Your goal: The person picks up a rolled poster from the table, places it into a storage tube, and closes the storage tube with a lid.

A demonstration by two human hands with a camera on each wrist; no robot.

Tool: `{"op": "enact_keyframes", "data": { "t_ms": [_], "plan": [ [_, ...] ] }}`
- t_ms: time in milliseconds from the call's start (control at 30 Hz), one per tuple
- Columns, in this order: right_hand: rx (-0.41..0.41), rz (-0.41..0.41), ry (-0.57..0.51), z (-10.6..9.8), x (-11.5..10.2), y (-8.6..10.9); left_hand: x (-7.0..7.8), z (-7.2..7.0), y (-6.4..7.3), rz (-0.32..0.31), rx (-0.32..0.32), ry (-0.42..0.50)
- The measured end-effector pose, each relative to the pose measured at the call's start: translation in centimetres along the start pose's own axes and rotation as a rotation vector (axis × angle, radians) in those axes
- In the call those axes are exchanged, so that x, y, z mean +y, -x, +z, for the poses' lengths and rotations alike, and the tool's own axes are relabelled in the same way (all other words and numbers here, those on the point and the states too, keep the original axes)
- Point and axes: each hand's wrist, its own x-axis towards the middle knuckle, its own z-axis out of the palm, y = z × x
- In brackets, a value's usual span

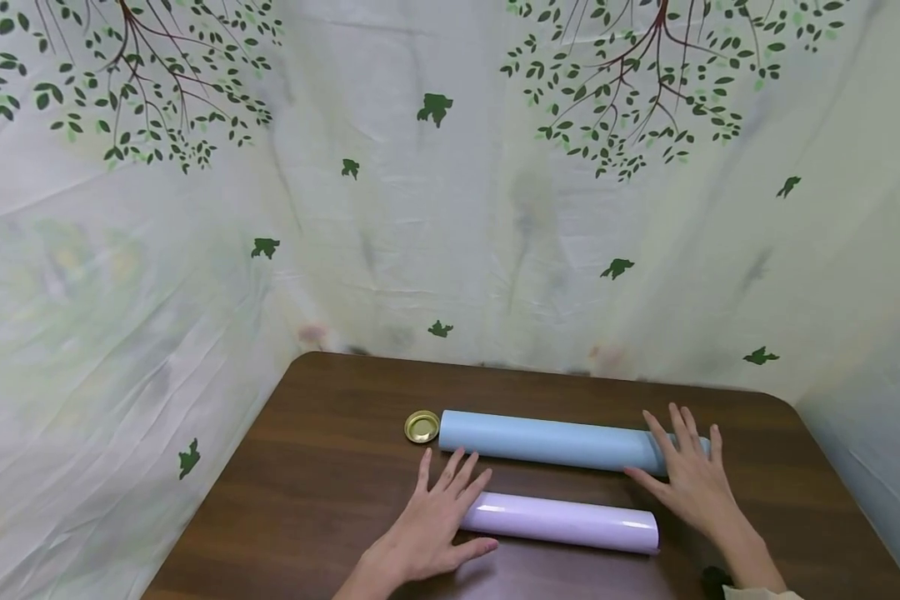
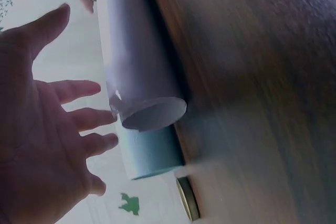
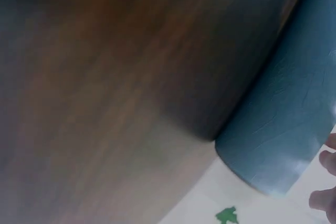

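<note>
A lilac roll of sheet material (image 1: 570, 523) lies across the near part of the table, its hollow left end showing in the left wrist view. My left hand (image 1: 437, 527) is at that end, fingers spread and fairly straight, fingertips close to the surface. Farther back, roughly parallel, lies a longer light blue roll (image 1: 540, 439). Over its right end my right hand (image 1: 692, 479) is spread, with the thumb at the near side and fingers reaching across it. In the right wrist view, fingertips (image 3: 328, 161) show beside the blue roll (image 3: 283, 119).
A small round gold dish (image 1: 422, 427) sits just left of the blue roll's end. The dark brown wooden table (image 1: 330, 450) has rounded far corners. Pale cloth (image 1: 480, 233) printed with leaves and branches hangs behind and at both sides.
</note>
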Motion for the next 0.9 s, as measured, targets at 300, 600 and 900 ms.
{"op": "enact_keyframes", "data": {
  "t_ms": [300, 600, 900],
  "plan": [
    [0.001, -0.039, 0.081, 0.7, -0.6, -1.5, 0.8, 0.5, -0.6, 0.119, -0.018, -0.136],
    [-0.111, -0.046, 0.068, 1.2, -1.3, -2.3, 0.7, 1.7, -1.1, 0.178, 0.035, -0.166],
    [-0.080, -0.078, 0.074, 1.7, -1.7, -2.8, 0.7, 1.8, -1.2, 0.156, 0.043, -0.125]
  ]
}}
